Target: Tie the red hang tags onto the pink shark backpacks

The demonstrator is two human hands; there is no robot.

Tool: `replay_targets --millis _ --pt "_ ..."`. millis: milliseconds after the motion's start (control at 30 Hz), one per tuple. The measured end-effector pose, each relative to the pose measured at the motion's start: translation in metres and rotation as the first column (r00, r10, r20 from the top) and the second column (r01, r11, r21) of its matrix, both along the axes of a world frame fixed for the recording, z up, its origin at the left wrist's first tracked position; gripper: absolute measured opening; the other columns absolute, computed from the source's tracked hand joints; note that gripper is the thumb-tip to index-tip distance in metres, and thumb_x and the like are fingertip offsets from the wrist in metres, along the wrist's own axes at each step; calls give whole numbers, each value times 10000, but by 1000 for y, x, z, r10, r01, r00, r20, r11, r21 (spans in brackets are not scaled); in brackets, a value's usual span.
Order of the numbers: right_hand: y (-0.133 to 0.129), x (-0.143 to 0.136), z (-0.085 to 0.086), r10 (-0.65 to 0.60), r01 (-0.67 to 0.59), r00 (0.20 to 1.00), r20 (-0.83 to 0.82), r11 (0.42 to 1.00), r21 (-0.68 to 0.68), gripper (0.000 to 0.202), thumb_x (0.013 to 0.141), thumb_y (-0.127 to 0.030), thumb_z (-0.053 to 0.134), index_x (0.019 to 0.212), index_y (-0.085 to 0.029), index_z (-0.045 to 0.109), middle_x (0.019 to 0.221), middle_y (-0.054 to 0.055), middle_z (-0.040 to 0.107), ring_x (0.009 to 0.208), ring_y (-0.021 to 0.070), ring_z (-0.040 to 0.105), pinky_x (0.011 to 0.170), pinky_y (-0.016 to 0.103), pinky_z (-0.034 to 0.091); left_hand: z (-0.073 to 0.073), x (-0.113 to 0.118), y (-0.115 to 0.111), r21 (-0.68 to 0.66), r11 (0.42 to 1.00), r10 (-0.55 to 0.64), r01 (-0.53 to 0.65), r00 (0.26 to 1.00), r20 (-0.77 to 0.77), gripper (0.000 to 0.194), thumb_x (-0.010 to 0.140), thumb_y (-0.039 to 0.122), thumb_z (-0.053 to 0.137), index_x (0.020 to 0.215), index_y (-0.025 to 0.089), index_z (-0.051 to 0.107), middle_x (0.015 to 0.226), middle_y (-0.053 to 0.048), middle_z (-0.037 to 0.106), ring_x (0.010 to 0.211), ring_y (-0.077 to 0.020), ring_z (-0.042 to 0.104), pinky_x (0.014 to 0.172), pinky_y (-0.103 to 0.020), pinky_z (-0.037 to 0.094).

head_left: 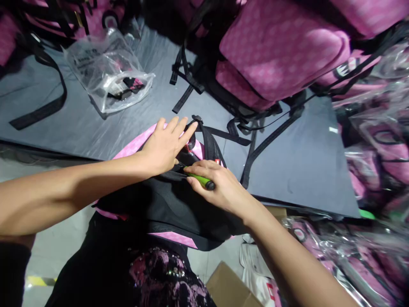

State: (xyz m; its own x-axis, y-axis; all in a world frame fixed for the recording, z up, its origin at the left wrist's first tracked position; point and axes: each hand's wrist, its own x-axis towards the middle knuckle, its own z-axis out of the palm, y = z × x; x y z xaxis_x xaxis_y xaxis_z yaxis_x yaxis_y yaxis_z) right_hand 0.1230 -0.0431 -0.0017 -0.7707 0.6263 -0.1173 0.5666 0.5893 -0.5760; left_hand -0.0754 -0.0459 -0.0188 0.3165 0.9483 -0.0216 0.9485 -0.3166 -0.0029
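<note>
A black and pink backpack (172, 209) lies at the near edge of the table, its black side up. My left hand (168, 145) rests on its upper part, fingers spread and pointing away from me. Just to the right, my right hand (217, 183) grips a green tool with a black end (201, 180). The tool's far tip meets the black fabric near my left thumb and is too small to make out. Black straps (209, 143) of the backpack lie beyond my hands.
On the grey table (287, 170) are a clear plastic bag (108, 72) with small items, a large pink backpack (281, 55) and loose black straps. Plastic-wrapped pink bags (380, 140) fill the right side. A cardboard box (231, 288) stands below.
</note>
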Motion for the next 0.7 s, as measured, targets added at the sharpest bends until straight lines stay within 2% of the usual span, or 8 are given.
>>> replay_targets --millis 100,233,333,467,600,700 --pt "0 3 -2 4 -4 1000 -26 1000 -15 270 913 -250 542 1135 -195 685 1110 76 695 1005 207 653 959 399 498 -1 -1 1 7 1000 -19 19 1000 -25 1032 787 373 681 1553 149 27 1594 -183 158 1450 -367 157 1149 -542 160" --pt "1 4 -8 3 -6 996 -93 999 -32 245 902 -223 557 1120 -201 668 1077 57 714 989 198 656 942 388 501 -4 -1 6 57 982 -178 179 984 -32 1035 819 254 647 1540 157 -90 1603 -208 56 1471 -378 63 1131 -619 57" --pt "1 2 -13 -34 34 994 -108 999 -5 224 882 -231 582 1090 -192 655 1045 61 721 936 206 661 892 399 513 -9 2 11 49 970 -237 238 971 -9 995 839 209 609 1540 219 -97 1602 -184 86 1464 -374 125 1118 -626 107" --pt "-1 -4 -14 -67 69 994 -90 997 20 162 866 -220 594 1013 -187 654 990 59 726 892 209 658 855 393 518 -14 4 15 1 984 -177 177 982 65 990 814 257 633 1549 258 -31 1580 -173 193 1394 -365 291 1093 -545 261" --pt "-2 -9 -14 -55 58 996 -65 997 47 174 866 -207 593 1023 -184 665 983 58 734 886 217 667 857 400 510 -12 5 15 -44 988 -140 146 984 111 953 832 256 598 1550 262 -29 1584 -148 188 1360 -360 333 1094 -536 256" --pt "-4 -13 -14 -85 88 995 -60 995 43 186 867 -205 587 1030 -193 676 978 57 736 896 216 673 846 389 511 -10 6 15 -48 989 -138 142 987 81 878 863 220 544 1552 246 -1 1573 -154 207 1344 -354 359 1078 -511 285"
